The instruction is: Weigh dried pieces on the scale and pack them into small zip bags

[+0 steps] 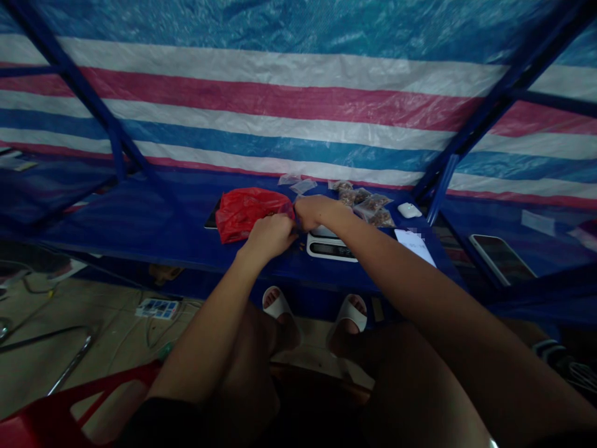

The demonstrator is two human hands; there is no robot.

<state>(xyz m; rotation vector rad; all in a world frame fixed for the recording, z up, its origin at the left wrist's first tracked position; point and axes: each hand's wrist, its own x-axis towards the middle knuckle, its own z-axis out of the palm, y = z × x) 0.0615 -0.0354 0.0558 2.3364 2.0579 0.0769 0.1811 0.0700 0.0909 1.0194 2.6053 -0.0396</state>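
My left hand (276,231) is closed, fingers curled, at the right side of a crumpled red plastic bag (247,210). My right hand (311,211) is closed just beside it, above the far left of a white digital scale (330,250). Its fingers face away, and a clear film edge shows near them; what either hand pinches is hidden. A few small brown bits lie on the table by the scale. Behind my right forearm sit several small clear bags (375,203) of brown pieces. Two flat clear bags (303,186) lie at the back.
On the blue table (153,227) are a white earbud case (409,210) and a phone with a lit screen (414,246). Another phone (504,258) lies farther right. Blue metal posts slant up at both sides before a striped tarp (280,106). A red chair (93,398) stands lower left.
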